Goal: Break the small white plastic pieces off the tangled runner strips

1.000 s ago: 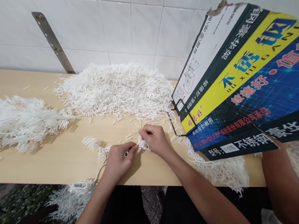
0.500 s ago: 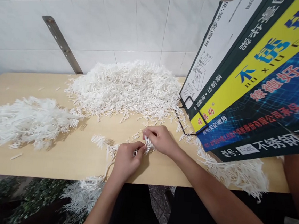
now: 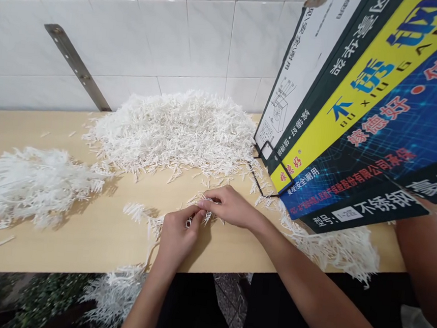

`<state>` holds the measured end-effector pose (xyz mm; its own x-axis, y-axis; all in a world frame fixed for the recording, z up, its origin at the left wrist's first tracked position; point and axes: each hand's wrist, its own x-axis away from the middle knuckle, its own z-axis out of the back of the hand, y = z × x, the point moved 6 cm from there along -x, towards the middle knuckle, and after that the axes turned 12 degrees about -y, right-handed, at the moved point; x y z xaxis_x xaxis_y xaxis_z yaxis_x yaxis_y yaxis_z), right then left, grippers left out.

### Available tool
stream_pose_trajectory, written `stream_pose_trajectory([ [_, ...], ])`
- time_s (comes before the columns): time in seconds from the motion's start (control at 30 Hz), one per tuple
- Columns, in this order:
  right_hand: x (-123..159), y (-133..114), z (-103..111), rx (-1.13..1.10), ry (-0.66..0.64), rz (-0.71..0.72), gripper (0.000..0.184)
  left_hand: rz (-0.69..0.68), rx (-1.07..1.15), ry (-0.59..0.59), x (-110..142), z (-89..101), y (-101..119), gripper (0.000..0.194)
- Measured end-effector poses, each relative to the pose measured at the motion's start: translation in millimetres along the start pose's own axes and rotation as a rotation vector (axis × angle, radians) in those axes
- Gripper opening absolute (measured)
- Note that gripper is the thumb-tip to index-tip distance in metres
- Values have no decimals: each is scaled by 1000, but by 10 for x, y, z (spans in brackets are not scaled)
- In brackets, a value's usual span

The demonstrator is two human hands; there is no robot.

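My left hand point(image 3: 179, 234) is closed in a pinch, its thumb and fingers on a string of small white branched plastic sprigs point(image 3: 155, 225) that trails to the left over the board's edge. Fingertips of my right hand point(image 3: 230, 206) meet the left ones and pinch the other end, where a few white prongs show below the fingers. Exactly what lies between the fingertips is mostly hidden. Both hands are low over the wooden board point(image 3: 96, 245). Just behind them sits a large heap of loose white pieces point(image 3: 179, 130).
More white strands point(image 3: 29, 183) lie at the left, others point(image 3: 334, 245) at the right, and a bunch point(image 3: 113, 292) hangs below the front edge. A large printed box point(image 3: 360, 120) stands at the right by a black wire frame point(image 3: 263, 178). Another person's arm point(image 3: 421, 248) is beyond it.
My right hand has drawn closer to the left, and the fingertips now meet, covering more of the sprig. The whole view has shifted slightly.
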<state>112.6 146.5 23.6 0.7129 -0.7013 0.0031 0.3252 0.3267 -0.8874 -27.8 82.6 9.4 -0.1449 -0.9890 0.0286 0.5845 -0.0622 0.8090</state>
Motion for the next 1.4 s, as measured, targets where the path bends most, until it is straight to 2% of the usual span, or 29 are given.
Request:
stream_pose_trajectory([
  [0.07,-19,26,-6,-19,49,-38,27,-12,14,5,-2,7,7,35],
  [0.17,-53,129,39,-140,222,-66,25,-13,1,18,-5,20,14,34],
  [0.27,-47,324,155,-402,484,-69,34,-29,-67,-16,0,4,28,33],
  [0.33,-29,426,213,-562,594,-67,41,-31,-78,-23,10,1,24,34],
  [0.4,-32,391,227,-559,544,-33,47,-16,-42,10,19,21,6,33],
  [0.47,-31,232,190,-429,390,42,50,0,0,49,22,39,-8,32],
  [0.57,-9,23,78,-237,150,115,44,16,33,82,20,51,-14,32],
  [0.63,-23,43,51,-162,87,69,35,21,43,86,20,54,-15,32],
  [0.7,-53,185,134,-181,205,-8,36,10,1,41,19,34,-7,32],
  [0.8,-47,459,307,-417,538,-65,40,1,-52,-15,27,15,-13,33],
  [0.87,-50,510,329,-506,589,-36,32,22,-18,19,35,43,-35,32],
  [0.93,-52,387,303,-437,497,53,30,40,20,66,35,72,-46,33],
  [1.0,-12,195,263,-318,404,154,50,43,34,87,26,78,-38,34],
  [1.03,14,111,240,-280,364,193,54,41,40,87,19,74,-32,34],
  [1.1,39,6,175,-255,256,223,46,40,64,88,10,66,-27,34],
  [1.17,27,-7,93,-238,128,181,37,46,112,122,12,76,-38,33],
  [1.27,-24,76,-2,-223,-3,78,35,39,189,162,19,93,-52,33],
  [1.4,-91,170,-71,-380,-103,26,36,37,168,104,10,66,-40,33],
])
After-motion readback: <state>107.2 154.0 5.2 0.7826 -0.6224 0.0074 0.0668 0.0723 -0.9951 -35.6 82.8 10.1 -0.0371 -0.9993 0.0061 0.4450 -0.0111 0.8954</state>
